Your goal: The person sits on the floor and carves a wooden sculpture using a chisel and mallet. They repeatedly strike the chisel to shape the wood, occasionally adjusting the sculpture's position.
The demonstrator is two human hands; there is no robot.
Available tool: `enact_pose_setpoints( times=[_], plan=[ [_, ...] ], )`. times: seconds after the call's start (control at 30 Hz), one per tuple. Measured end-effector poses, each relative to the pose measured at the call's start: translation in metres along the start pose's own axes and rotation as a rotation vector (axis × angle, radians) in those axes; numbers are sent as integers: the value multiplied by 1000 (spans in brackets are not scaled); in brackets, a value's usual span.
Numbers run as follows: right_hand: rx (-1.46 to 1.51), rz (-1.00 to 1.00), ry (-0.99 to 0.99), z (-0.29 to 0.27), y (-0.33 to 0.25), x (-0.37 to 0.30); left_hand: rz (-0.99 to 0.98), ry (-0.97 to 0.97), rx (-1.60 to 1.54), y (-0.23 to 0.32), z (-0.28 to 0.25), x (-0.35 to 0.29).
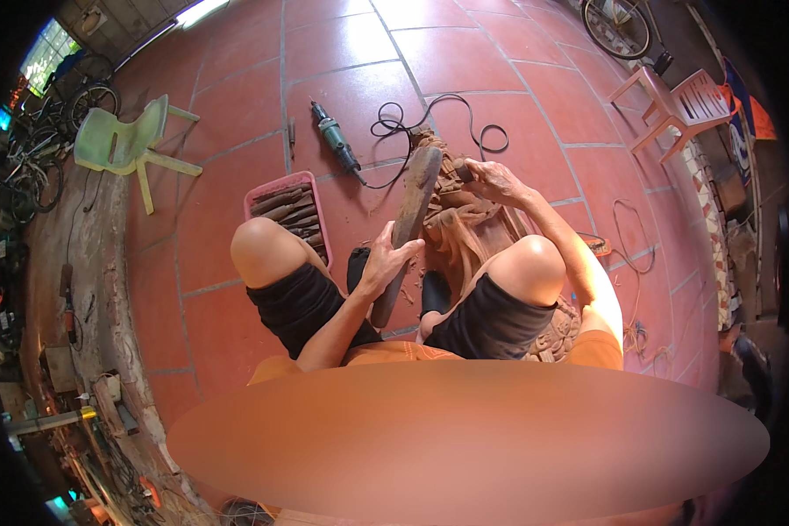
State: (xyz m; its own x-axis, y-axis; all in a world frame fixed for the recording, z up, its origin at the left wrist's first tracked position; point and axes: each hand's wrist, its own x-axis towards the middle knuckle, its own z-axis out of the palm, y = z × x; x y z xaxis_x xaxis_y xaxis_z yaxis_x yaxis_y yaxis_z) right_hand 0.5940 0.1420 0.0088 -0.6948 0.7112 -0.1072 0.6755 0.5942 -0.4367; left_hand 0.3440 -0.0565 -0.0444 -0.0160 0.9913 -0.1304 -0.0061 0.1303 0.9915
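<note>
We see the left hand (386,259) wrapped tight around the lower part of a long wooden mallet (409,223), fingers curled over its dark shaft so that the club stands nearly upright, leaning a little to the right, its broad rounded head reaching up beside the carving. The right hand (491,180) is closed on a small chisel (461,171), of which only a short dark stub shows at the fingers; its tip sits against the top of the carved wooden piece (465,223). That reddish-brown carving stands on the floor between our bare knees, just right of the mallet, with the right forearm running along its side. A few pale chips lie on the floor near its foot. On the red tiled floor (237,175) to the left, near the left knee, we find a pink tray (285,206) filled with dark-handled carving tools. Further out lies a green power tool (335,145) with its black cord (430,118) looping over the tiles towards the carving. A pale green plastic chair (127,145) lies tipped over at the far left, and a pink plastic chair (675,105) stands at the upper right.
</note>
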Motion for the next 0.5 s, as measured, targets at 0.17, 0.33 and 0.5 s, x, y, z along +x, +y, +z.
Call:
enact_pose_setpoints(
  times=[0.17,0.33,0.5],
  plan=[
    [-24,-39,48,2,3,0,-33,1,27,0,-1,1],
    [13,79,-63,3,5,1,0,25,55,-3,-1,2],
    [48,81,-40,1,-3,4,-18,22,14,-3,-2,0]
  ],
)
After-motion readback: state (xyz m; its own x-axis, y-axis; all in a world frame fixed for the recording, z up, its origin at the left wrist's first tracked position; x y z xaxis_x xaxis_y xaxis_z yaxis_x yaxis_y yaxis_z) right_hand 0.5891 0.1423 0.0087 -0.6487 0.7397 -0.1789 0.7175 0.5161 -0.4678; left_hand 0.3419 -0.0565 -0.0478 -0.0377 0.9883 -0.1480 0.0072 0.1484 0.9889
